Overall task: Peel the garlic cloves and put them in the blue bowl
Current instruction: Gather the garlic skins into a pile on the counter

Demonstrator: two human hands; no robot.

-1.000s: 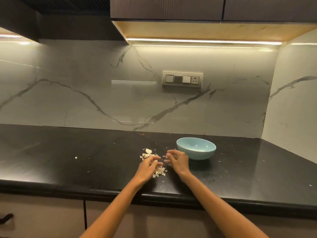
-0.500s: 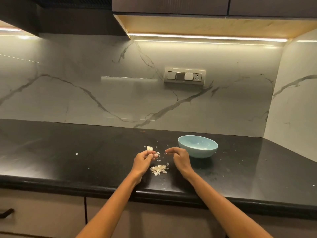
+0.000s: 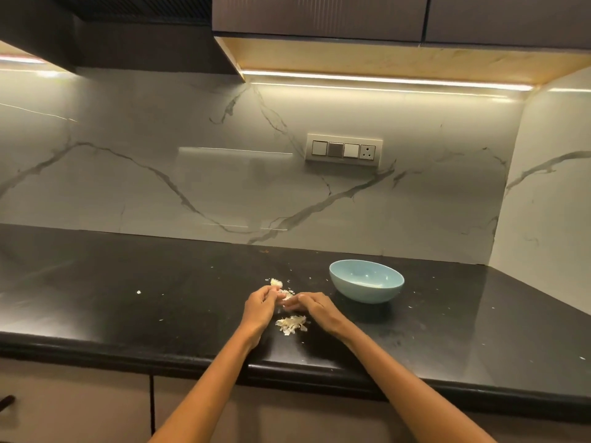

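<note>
While both hands pinch one garlic clove (image 3: 285,298) between them, left hand (image 3: 258,306) steadies, right hand (image 3: 315,306) strips; blue bowl (image 3: 366,281) waits at two o'clock.

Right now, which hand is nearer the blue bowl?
Right. The right hand sits just left of the blue bowl, close to its near-left side without touching. The left hand lies farther left, beyond the right hand's fingertips.

Warm LED strip (image 3: 383,80) under cabinet, glare on marble backsplash (image 3: 224,174), dim foreground, wide-angle bending at edges
</note>
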